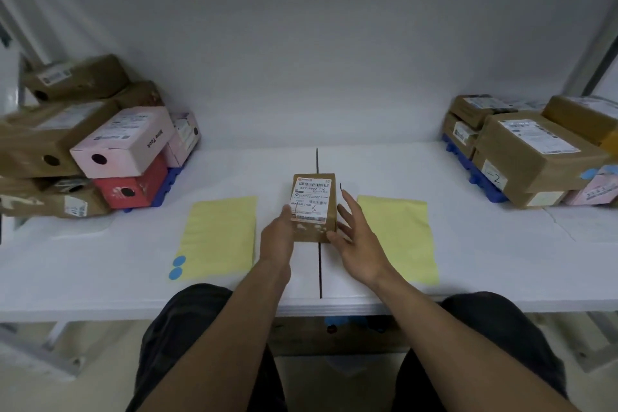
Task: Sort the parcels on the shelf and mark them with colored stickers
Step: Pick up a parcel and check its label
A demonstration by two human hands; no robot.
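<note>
A small brown parcel [314, 231] with a white shipping label marked "-3" lies on the white shelf [485, 254] at its middle seam. My left hand [278, 237] grips the parcel's left side. My right hand [356, 237] is beside its right edge, fingers spread and fingertips touching the box. Two yellow sheets lie flat, one to the left [219, 237] and one to the right [399, 237]. Two blue round stickers [177, 267] sit at the left sheet's near corner. A black marker [341, 187] lies just beyond the parcel.
A pile of brown, pink and red parcels [100, 150] stands at the left on a blue pallet [165, 189]. Another stack of brown parcels [535, 150] sits at the right on a blue pallet [468, 164]; one there bears blue stickers [592, 172].
</note>
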